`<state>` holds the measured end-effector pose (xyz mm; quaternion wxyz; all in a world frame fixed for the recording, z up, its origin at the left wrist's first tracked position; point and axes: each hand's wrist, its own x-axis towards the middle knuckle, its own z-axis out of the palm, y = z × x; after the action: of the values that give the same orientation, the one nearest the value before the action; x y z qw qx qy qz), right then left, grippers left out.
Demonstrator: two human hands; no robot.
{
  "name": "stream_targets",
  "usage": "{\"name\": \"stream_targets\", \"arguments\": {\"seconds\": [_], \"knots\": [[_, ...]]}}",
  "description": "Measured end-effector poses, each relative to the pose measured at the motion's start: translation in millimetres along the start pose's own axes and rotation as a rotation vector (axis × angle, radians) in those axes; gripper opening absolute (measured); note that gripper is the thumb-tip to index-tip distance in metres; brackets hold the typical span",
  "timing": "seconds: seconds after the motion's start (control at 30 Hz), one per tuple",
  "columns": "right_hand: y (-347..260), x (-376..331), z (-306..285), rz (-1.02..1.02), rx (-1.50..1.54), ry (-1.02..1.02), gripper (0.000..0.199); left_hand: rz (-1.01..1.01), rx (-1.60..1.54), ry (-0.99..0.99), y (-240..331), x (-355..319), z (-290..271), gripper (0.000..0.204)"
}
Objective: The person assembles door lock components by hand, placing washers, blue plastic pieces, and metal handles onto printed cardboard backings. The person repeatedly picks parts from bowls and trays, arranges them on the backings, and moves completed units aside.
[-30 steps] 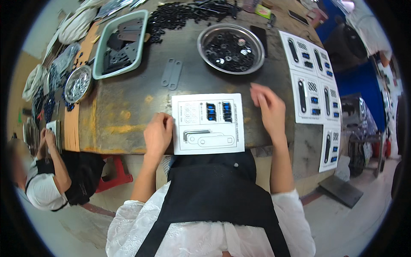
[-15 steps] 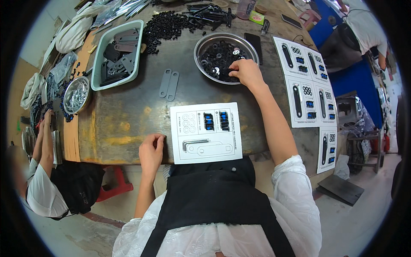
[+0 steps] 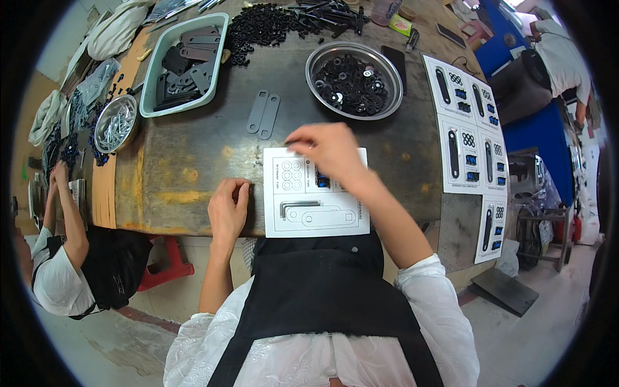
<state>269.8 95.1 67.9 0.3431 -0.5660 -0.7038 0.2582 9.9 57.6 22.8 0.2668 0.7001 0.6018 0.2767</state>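
Our yellow-stained dark worktop (image 3: 193, 151), right grip (image 3: 332, 151) pinching a small black piece (image 3: 292, 142) over a white printed card (image 3: 316, 222), left grip (image 3: 227, 209) curled, contents unclear, red stool (image 3: 173, 255) on pale floor (image 3: 138, 348)

The tabletop (image 3: 213, 148) is dark, with yellowish worn patches toward its near left part. A white printed card (image 3: 316, 214) lies at the middle of the near edge. Farther in, two grey slotted plates (image 3: 257, 113) lie side by side, apart from the card. A steel bowl (image 3: 353, 115) of black rings stands right of the plates, beside a flat black object (image 3: 399, 58). A pale green tub (image 3: 179, 107) of dark plates stands toward the far left corner. Loose black parts (image 3: 258, 27) are heaped near the far edge. White cards bearing dark and blue parts (image 3: 461, 187) line the right edge. A smaller metal bowl (image 3: 136, 126) of silvery hardware stands near the left edge.
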Motion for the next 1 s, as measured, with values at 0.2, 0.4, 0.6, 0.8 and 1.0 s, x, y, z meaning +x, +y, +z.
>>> {"name": "stream_targets", "arguments": {"seconds": [0.2,0.4,0.6,0.8,1.0], "knots": [[4.7,-9.5,40.7,0.142,-0.101,-0.211,0.023,0.019,0.022,0.000,-2.2,-1.3,-8.9,0.016],[9.2,-10.7,32.8,0.133,-0.208,-0.090,0.020,0.015,0.007,0.023,-15.6,-7.8,-8.4,0.014],[14.7,-15.2,32.8,0.116,-0.199,-0.076,0.018,0.036,-0.017,0.023,-8.4,-5.8,-2.9,0.013],[16.9,-9.8,21.7,0.407,0.596,-0.107,0.021,0.121,-0.039,-0.040,-3.6,-3.6,2.2,0.014],[29.1,-25.8,13.5,0.487,1.491,-0.230,0.017,0.476,0.114,-0.104,29.8,-0.3,28.1,0.031]]}}
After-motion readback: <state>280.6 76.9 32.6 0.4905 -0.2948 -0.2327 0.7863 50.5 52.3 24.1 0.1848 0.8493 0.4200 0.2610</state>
